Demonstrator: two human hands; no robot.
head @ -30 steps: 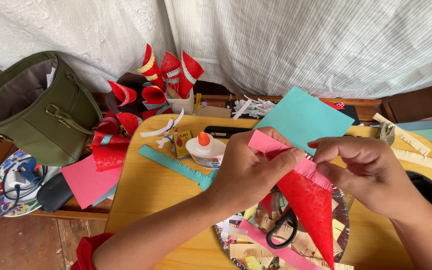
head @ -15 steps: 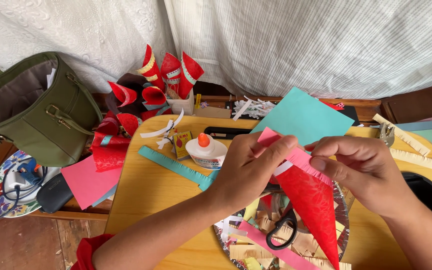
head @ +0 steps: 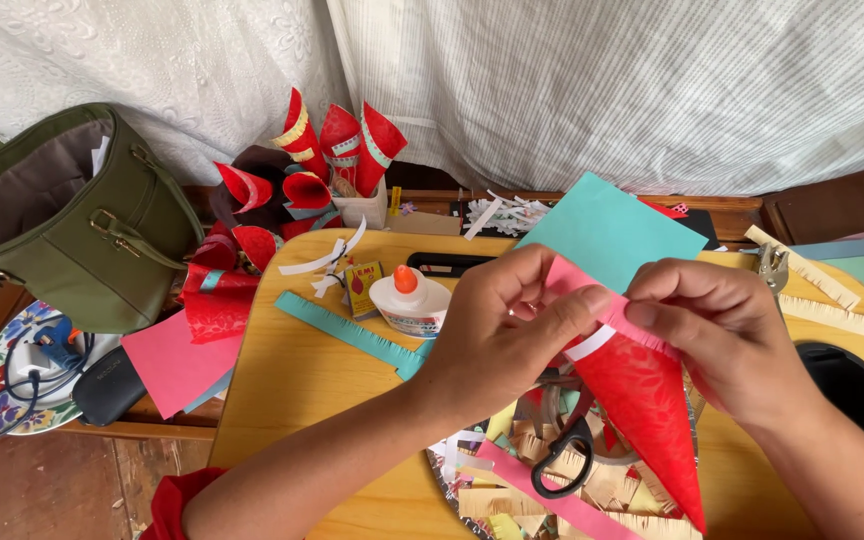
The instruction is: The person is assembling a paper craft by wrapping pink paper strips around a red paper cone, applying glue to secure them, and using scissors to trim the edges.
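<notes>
The person is holding a red paper cone (head: 642, 415) over the yellow table (head: 282, 400), point down. Since a moment ago, both hands have slid the pink fringed strip (head: 607, 305) further along the cone's top edge, so the trim looks like it is getting pressed on. The left hand (head: 507, 335) is pinching the strip and the cone rim. The right hand (head: 727, 335) is pinching the strip's other end against the rim.

Just behind the hands, a squat white glue bottle (head: 410, 302) with an orange cap is standing. Beside it a small yellow packet (head: 362, 285) with a red mark is lying. A blue paper sheet (head: 612, 235) is lying further back.
</notes>
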